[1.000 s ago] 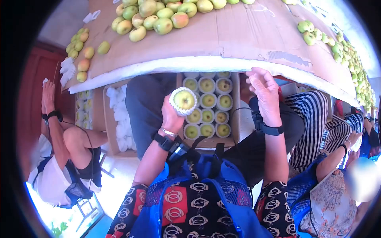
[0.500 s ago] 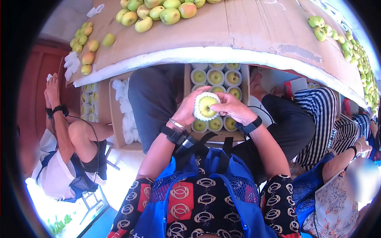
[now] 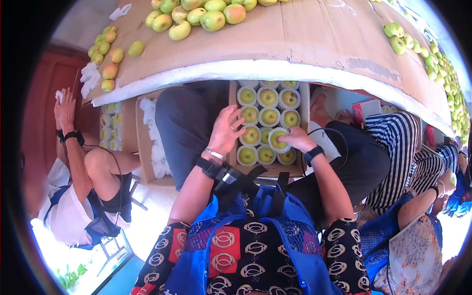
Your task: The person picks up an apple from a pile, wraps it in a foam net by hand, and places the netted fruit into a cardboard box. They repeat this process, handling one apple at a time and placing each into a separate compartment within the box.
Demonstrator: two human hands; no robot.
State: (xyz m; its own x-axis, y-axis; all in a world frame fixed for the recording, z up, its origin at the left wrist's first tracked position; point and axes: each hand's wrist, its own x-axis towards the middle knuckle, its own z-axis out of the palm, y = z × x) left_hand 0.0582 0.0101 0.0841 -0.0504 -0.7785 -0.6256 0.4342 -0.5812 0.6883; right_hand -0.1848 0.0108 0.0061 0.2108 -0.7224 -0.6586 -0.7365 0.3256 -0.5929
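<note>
My right hand grips a green apple in a white foam net. It holds this fruit low over the cardboard box, at the right side of the rows. Other netted apples stand in rows inside that box, stem ends up. My left hand hovers over the box's left edge, fingers spread, holding nothing. Beside my left leg, another cardboard box holds white foam nets.
A cardboard-covered tabletop with a white padded edge spans the front, bearing loose apples and, at far right, a large apple pile. People sit on both sides; the left person's hands hold something white. A dark cable loops near my right wrist.
The netted apple has moved from between both my hands down and right to the box, in my right hand alone. My left hand has let go and opened.
</note>
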